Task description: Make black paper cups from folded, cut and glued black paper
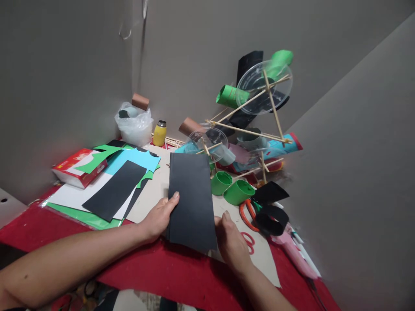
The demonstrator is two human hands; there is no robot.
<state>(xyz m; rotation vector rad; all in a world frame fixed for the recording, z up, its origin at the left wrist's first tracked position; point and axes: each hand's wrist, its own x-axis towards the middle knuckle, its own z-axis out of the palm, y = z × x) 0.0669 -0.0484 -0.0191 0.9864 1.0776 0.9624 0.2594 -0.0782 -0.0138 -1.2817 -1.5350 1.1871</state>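
A black sheet of paper (191, 190) is held up in front of me, its long sides running away from me. My left hand (158, 219) grips its left edge, thumb on top and fingers out of sight underneath. At the lower right edge my right hand (231, 244) is closed on the sheet, with its fingertips partly hidden behind the paper. Another black paper strip (115, 190) lies to the left on white paper (74, 196). Red-handled scissors (249, 242) rest just right of my right hand, beside a black paper ring (271, 219).
A stick structure (244, 127) with clear plastic lids and paper tubes stands at the back right. Two green paper rings (239, 192) and orange-handled scissors (247, 216) are near it. Further left are a red box (81, 166), a yellow bottle (159, 134) and a plastic bag (134, 127).
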